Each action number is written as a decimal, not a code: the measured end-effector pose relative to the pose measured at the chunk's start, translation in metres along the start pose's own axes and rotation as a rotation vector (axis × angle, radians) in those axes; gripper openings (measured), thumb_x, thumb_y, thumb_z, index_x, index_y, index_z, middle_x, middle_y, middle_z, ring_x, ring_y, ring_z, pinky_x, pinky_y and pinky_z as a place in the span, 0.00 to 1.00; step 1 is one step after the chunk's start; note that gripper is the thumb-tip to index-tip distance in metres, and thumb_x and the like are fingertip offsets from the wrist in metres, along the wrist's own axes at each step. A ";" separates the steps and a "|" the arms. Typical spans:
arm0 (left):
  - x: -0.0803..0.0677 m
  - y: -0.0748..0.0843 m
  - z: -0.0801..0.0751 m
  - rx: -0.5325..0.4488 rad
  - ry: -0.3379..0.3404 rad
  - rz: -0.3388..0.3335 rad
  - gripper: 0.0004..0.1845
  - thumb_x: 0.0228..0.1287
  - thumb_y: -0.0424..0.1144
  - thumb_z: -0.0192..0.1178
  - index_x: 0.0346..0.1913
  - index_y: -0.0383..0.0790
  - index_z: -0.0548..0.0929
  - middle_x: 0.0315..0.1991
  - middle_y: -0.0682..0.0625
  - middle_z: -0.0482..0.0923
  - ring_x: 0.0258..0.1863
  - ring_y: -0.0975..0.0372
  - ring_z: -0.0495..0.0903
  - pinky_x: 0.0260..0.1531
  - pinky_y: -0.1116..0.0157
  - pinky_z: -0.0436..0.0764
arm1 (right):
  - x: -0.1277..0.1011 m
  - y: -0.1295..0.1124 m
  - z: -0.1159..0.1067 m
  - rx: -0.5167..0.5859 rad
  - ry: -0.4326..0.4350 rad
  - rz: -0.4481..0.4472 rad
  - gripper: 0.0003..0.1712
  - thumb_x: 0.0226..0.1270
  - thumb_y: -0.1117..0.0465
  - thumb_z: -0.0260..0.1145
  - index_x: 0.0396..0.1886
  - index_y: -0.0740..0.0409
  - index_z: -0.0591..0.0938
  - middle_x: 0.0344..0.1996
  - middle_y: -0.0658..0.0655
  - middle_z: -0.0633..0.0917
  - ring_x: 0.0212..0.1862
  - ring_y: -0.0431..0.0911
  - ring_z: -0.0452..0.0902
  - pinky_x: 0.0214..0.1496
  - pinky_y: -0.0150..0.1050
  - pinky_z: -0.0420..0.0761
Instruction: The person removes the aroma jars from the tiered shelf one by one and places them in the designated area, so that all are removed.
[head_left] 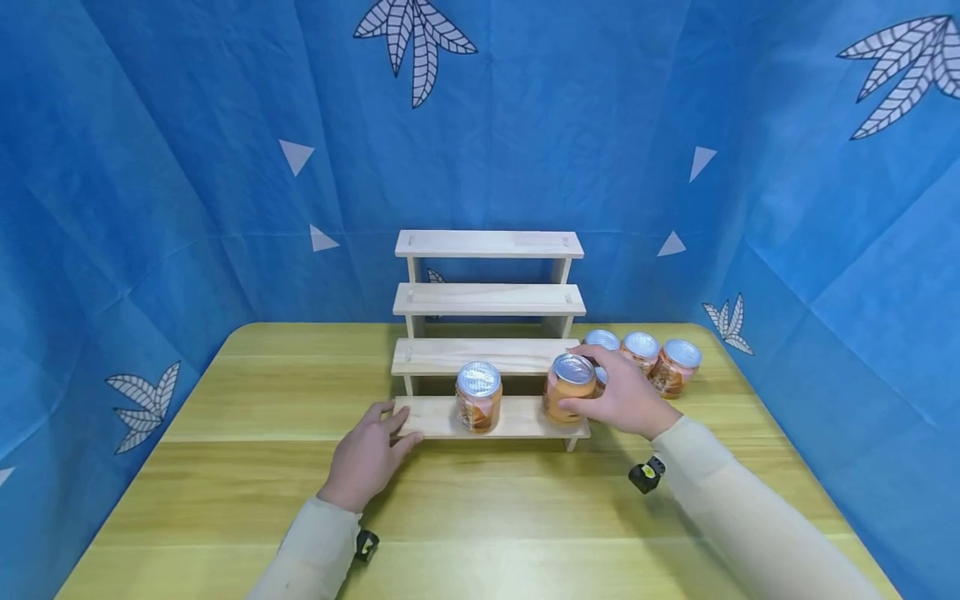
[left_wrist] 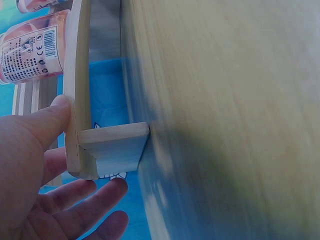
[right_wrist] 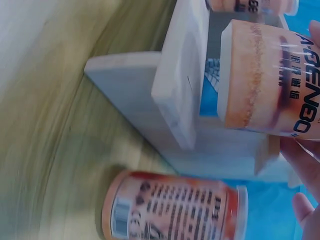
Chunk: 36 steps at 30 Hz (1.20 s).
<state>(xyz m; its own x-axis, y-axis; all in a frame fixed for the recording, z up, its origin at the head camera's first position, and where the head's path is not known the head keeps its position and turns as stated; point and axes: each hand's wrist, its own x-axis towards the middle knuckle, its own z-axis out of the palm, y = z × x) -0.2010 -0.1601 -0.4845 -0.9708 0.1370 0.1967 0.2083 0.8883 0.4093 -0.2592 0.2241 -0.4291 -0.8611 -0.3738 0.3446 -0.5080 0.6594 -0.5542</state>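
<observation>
A four-step pale wooden shelf [head_left: 489, 300] stands at the back of the table. On its lowest step [head_left: 435, 419] are two orange-labelled jars with silver lids. My right hand [head_left: 581, 382] grips the right jar [head_left: 567, 392], [right_wrist: 270, 80] from its right side, at the step's right end. The other jar [head_left: 478, 397], [left_wrist: 32, 47] stands free near the middle. My left hand [head_left: 393, 425] rests with straight fingers on the step's left end; its thumb [left_wrist: 50, 120] lies against the board [left_wrist: 80, 75] and its fingers lie by the leg [left_wrist: 115, 150].
Several more such jars [head_left: 642, 350] stand on the yellow-green table [head_left: 480, 517] just right of the shelf, behind my right hand; one [right_wrist: 170, 210] shows in the right wrist view. Blue cloth [head_left: 150, 167] walls in the table at the back and both sides.
</observation>
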 end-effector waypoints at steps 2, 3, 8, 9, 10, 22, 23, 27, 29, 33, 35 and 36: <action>0.000 0.000 0.000 0.000 0.000 0.001 0.31 0.68 0.53 0.66 0.67 0.38 0.78 0.68 0.36 0.71 0.59 0.43 0.79 0.51 0.49 0.83 | -0.002 0.002 -0.005 0.000 0.014 0.007 0.44 0.48 0.45 0.83 0.63 0.56 0.76 0.52 0.57 0.84 0.54 0.55 0.79 0.53 0.59 0.80; 0.000 0.000 0.000 0.000 0.001 0.001 0.31 0.68 0.53 0.66 0.67 0.38 0.78 0.68 0.36 0.71 0.60 0.43 0.79 0.51 0.49 0.83 | -0.003 0.003 -0.007 0.005 0.022 0.007 0.44 0.49 0.46 0.84 0.63 0.57 0.76 0.52 0.58 0.84 0.53 0.55 0.80 0.53 0.59 0.80; 0.001 -0.001 0.001 0.001 0.002 -0.007 0.31 0.68 0.53 0.66 0.67 0.39 0.78 0.68 0.36 0.71 0.60 0.43 0.78 0.52 0.49 0.83 | -0.005 0.007 -0.016 0.031 0.047 0.023 0.44 0.52 0.47 0.83 0.64 0.60 0.74 0.53 0.59 0.83 0.52 0.54 0.81 0.52 0.58 0.81; 0.001 -0.002 0.001 0.001 0.002 -0.008 0.31 0.68 0.53 0.66 0.67 0.39 0.78 0.68 0.36 0.71 0.60 0.43 0.78 0.52 0.49 0.83 | -0.006 0.007 -0.017 0.033 0.054 0.031 0.43 0.52 0.47 0.82 0.64 0.60 0.75 0.53 0.59 0.83 0.52 0.54 0.81 0.52 0.58 0.81; 0.000 -0.002 0.001 0.001 0.000 -0.010 0.31 0.67 0.53 0.66 0.67 0.38 0.78 0.68 0.36 0.71 0.60 0.43 0.78 0.52 0.48 0.83 | -0.006 0.007 -0.019 0.039 0.059 0.037 0.43 0.53 0.48 0.82 0.64 0.60 0.75 0.53 0.59 0.83 0.52 0.54 0.81 0.52 0.58 0.81; -0.001 0.001 0.000 -0.001 -0.009 -0.028 0.31 0.67 0.52 0.67 0.67 0.39 0.78 0.67 0.36 0.71 0.60 0.43 0.78 0.52 0.48 0.83 | -0.011 0.013 -0.032 0.062 0.097 0.105 0.44 0.55 0.48 0.81 0.65 0.63 0.72 0.54 0.62 0.80 0.54 0.56 0.78 0.53 0.57 0.80; -0.001 0.001 0.000 0.002 -0.008 -0.026 0.31 0.67 0.52 0.67 0.67 0.39 0.78 0.67 0.36 0.71 0.60 0.43 0.78 0.52 0.48 0.83 | -0.012 0.014 -0.033 0.064 0.102 0.110 0.44 0.55 0.48 0.81 0.65 0.64 0.72 0.54 0.62 0.80 0.54 0.57 0.78 0.53 0.56 0.81; 0.000 0.001 0.000 0.009 -0.005 -0.018 0.30 0.67 0.52 0.67 0.67 0.39 0.78 0.67 0.36 0.72 0.60 0.43 0.78 0.53 0.48 0.82 | -0.015 0.017 -0.039 0.075 0.122 0.129 0.44 0.55 0.49 0.81 0.65 0.64 0.71 0.53 0.62 0.80 0.53 0.56 0.79 0.49 0.46 0.83; 0.000 0.001 0.001 0.009 -0.004 -0.016 0.31 0.67 0.52 0.67 0.67 0.38 0.78 0.67 0.36 0.72 0.60 0.43 0.78 0.53 0.48 0.82 | -0.017 0.019 -0.041 0.071 0.130 0.137 0.44 0.56 0.49 0.80 0.66 0.65 0.70 0.53 0.63 0.80 0.52 0.56 0.79 0.48 0.38 0.83; 0.000 0.001 0.000 0.005 -0.002 -0.011 0.31 0.67 0.52 0.67 0.66 0.38 0.78 0.67 0.35 0.72 0.60 0.42 0.78 0.52 0.48 0.83 | -0.021 0.024 -0.043 0.065 0.139 0.162 0.44 0.58 0.49 0.79 0.66 0.64 0.69 0.54 0.63 0.79 0.53 0.56 0.79 0.47 0.31 0.80; -0.001 0.001 0.000 0.004 -0.002 -0.009 0.31 0.67 0.52 0.67 0.66 0.38 0.78 0.67 0.35 0.72 0.59 0.42 0.79 0.52 0.48 0.83 | -0.023 0.027 -0.043 0.063 0.150 0.173 0.44 0.58 0.49 0.79 0.66 0.64 0.69 0.54 0.63 0.79 0.53 0.56 0.78 0.49 0.36 0.81; -0.001 0.001 0.000 0.004 -0.001 -0.007 0.31 0.67 0.51 0.67 0.66 0.38 0.78 0.67 0.35 0.72 0.59 0.42 0.79 0.51 0.48 0.83 | -0.024 0.028 -0.044 0.060 0.156 0.177 0.44 0.58 0.49 0.79 0.67 0.64 0.69 0.54 0.63 0.79 0.54 0.56 0.78 0.50 0.40 0.81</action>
<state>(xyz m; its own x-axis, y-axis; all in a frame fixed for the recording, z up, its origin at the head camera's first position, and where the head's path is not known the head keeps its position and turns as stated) -0.2001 -0.1596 -0.4843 -0.9724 0.1308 0.1930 0.2007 0.8909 0.4074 -0.2518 0.2799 -0.4197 -0.9256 -0.1472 0.3487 -0.3537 0.6642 -0.6586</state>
